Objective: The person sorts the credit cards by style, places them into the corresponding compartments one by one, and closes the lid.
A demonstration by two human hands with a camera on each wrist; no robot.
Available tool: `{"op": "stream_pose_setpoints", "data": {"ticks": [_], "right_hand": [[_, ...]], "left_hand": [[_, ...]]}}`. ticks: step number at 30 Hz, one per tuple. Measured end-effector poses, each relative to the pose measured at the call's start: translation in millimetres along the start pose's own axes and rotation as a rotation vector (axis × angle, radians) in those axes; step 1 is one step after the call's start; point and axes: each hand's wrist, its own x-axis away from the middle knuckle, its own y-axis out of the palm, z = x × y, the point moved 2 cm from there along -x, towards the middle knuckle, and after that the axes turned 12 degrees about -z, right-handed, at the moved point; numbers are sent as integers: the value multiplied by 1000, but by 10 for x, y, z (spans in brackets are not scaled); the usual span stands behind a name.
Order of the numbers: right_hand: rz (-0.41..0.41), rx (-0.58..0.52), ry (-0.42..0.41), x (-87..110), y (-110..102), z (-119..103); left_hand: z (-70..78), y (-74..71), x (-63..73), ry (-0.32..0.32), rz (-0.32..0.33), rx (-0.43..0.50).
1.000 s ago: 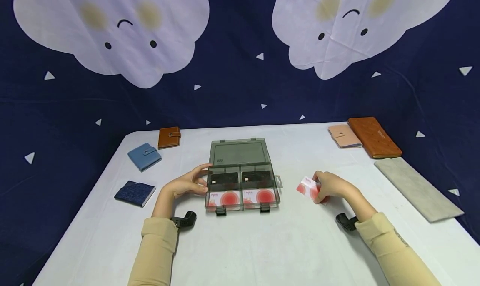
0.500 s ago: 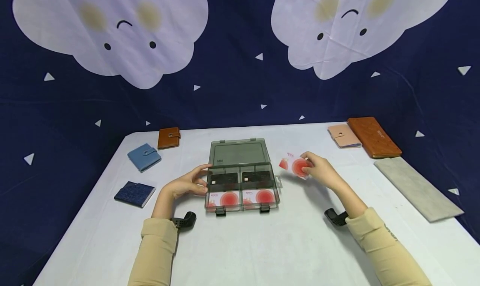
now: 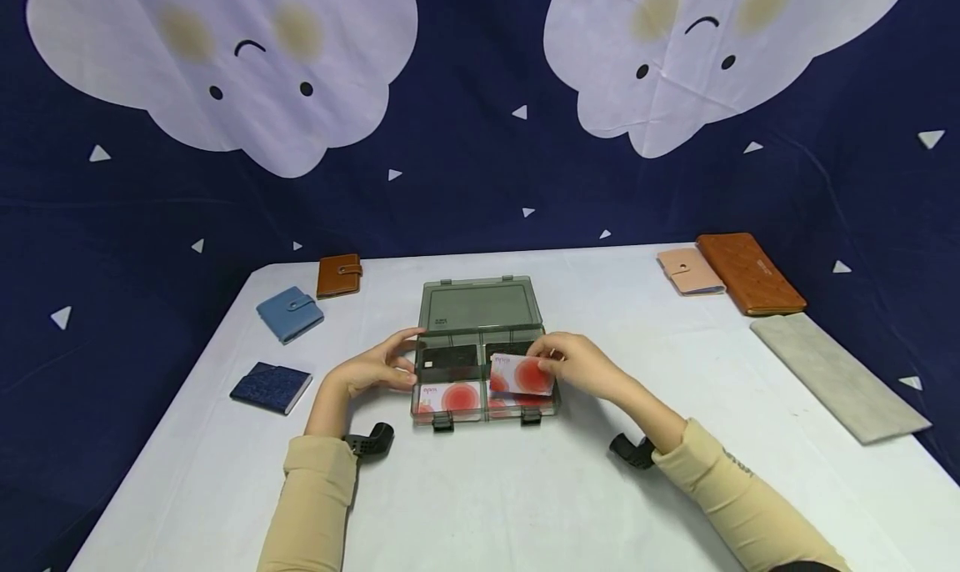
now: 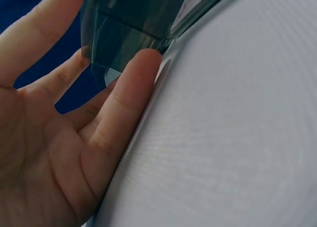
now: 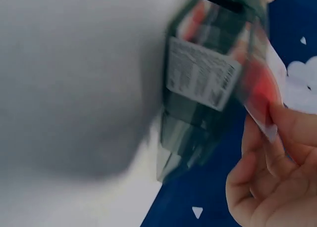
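A clear grey-green plastic box (image 3: pixel 480 298) stands on the table with its lid folded back and several compartments. Two rear compartments hold black cards (image 3: pixel 450 358); a white card with red circles (image 3: pixel 448 398) lies in the front left one. Against the box's left side, my left hand (image 3: pixel 377 367) rests its fingers. The left wrist view shows those fingers (image 4: pixel 141 73) fairly straight along the box wall. My right hand (image 3: pixel 585 363) pinches a red-and-white card (image 3: pixel 520 375) by its right edge, tilted above the front right compartment. That held card partly hides another red-and-white card underneath.
To the left lie a brown wallet (image 3: pixel 339 277), a blue wallet (image 3: pixel 290 313) and a dark denim wallet (image 3: pixel 271 387). At the right are a pink wallet (image 3: pixel 691 272), a large brown wallet (image 3: pixel 750 273) and a flat grey piece (image 3: pixel 838 377). A patterned curtain hangs behind.
My right hand has picked the card up from the table's right side and carried it left, over the box. My left hand stays against the box's side.
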Motion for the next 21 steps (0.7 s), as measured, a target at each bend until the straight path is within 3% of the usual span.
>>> {"op": "stream_pose_setpoints", "data": {"ticks": [7, 13, 17, 21], "right_hand": [[-9, 219, 3, -26, 151, -18], [-20, 348, -41, -36, 141, -57], [-18, 314, -24, -128, -1, -38], [62, 170, 75, -380, -246, 124]], "left_hand": [[-16, -5, 6, -2, -1, 5], [-19, -6, 7, -5, 2, 4], [-17, -7, 3, -12, 2, 6], [-11, -2, -5, -9, -1, 10]]}}
